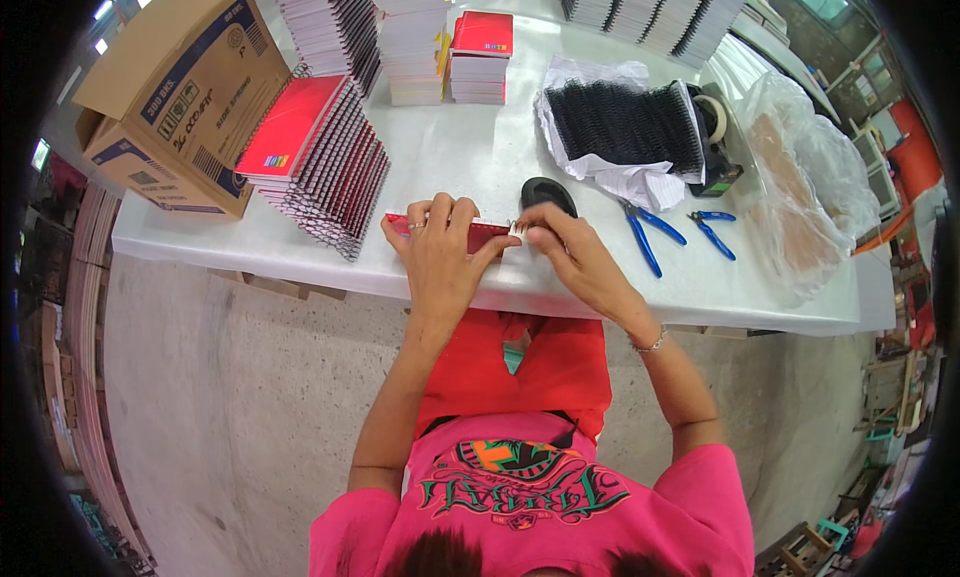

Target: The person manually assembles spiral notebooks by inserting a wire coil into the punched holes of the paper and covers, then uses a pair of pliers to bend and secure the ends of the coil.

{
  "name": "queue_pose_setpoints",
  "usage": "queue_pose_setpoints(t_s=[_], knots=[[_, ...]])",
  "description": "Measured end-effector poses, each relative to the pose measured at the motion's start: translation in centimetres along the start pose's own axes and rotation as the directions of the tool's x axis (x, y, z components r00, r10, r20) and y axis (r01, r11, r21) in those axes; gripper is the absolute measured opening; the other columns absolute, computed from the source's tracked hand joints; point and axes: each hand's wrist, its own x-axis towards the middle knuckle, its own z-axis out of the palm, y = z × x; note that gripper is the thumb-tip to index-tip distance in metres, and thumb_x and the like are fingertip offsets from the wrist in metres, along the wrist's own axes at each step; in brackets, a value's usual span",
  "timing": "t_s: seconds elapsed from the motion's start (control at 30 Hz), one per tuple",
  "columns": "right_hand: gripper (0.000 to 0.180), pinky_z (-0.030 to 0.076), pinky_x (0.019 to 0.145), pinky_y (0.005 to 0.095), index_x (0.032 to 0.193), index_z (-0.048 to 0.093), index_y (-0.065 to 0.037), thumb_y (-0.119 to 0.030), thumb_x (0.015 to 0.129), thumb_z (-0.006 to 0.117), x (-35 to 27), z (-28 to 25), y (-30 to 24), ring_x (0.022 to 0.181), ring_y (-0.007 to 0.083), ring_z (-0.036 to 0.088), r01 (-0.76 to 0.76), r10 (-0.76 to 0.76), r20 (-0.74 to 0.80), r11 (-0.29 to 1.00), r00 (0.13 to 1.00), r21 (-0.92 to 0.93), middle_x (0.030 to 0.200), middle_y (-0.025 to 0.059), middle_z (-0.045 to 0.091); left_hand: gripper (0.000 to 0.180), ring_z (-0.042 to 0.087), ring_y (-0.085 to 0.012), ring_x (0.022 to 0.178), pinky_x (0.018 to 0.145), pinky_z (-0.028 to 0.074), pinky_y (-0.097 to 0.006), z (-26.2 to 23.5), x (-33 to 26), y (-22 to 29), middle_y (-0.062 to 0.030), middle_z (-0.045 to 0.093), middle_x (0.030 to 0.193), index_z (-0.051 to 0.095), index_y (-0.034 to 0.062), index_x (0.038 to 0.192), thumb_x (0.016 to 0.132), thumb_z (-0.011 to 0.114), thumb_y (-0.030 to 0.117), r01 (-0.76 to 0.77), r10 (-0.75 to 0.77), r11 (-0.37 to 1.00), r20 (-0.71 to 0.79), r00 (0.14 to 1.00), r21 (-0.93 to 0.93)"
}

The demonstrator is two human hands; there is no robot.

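Near the table's front edge, my left hand [440, 255] is closed over a thin red notebook [482, 239], its fingers across the far edge and its thumb toward the right end. My right hand [575, 252] is at that right end, thumb and forefinger pinched together. What lies in the pinch is too small to make out; a small white patch [516, 233] shows beside the fingertips. Just beyond my right hand sits a black oval object [548, 193]. To its right lie blue-handled pliers [642, 239] and smaller blue-handled nippers [714, 233].
Left stand a cardboard box [190, 107] and a stack of red spiral-bound notebooks [310, 147]. Further stacks [408, 52] and red booklets [481, 62] are behind. Black plastic coils [625, 127] lie on white paper, near a tape roll [714, 119] and a clear plastic bag [800, 187].
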Motion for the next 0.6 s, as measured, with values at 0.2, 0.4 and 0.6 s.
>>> queue_pose_setpoints(t_s=[0.2, 0.4, 0.6], knots=[[0.011, 0.035, 0.088, 0.0386, 0.103, 0.057, -0.008, -0.012, 0.094, 0.056, 1.0, 0.5, 0.1, 0.087, 0.0270, 0.055, 0.165, -0.199, -0.060, 0.918, 0.978, -0.360, 0.086, 0.0097, 0.055, 0.040, 0.048, -0.0271, 0.109, 0.100, 0.027, -0.064, -1.0, 0.3, 0.0, -0.0030, 0.052, 0.104, 0.057, 0.0129, 0.108, 0.084, 0.067, 0.043, -0.014, 0.012, 1.000, 0.103, 0.995, 0.021], [0.011, 0.034, 0.089, 0.0397, 0.103, 0.056, -0.008, -0.014, 0.093, 0.057, 1.7, 0.6, -0.2, 0.092, 0.0280, 0.054, 0.175, -0.208, -0.052, 0.914, 0.977, -0.366, 0.091, 0.0079, 0.058, 0.040, 0.046, -0.0278, 0.116, 0.101, 0.030, -0.065, -1.2, 0.2, -0.3, -0.0063, 0.048, 0.119, 0.054, 0.0115, 0.120, 0.090, 0.064, 0.037, -0.006, 0.007, 1.000, 0.064, 0.998, -0.022], [0.013, 0.034, 0.088, 0.0392, 0.101, 0.057, -0.008, -0.017, 0.092, 0.061, 1.9, 0.8, -0.1, 0.092, 0.0253, 0.055, 0.193, -0.262, -0.070, 0.843, 0.963, -0.502, 0.093, 0.0065, 0.058, 0.058, 0.038, -0.0360, 0.127, 0.107, 0.032, -0.049, -1.4, -0.3, -0.6, -0.0197, 0.032, 0.139, 0.048, 0.0088, 0.130, 0.083, 0.076, 0.029, 0.054, -0.097, 0.953, -0.130, 0.987, -0.299]])
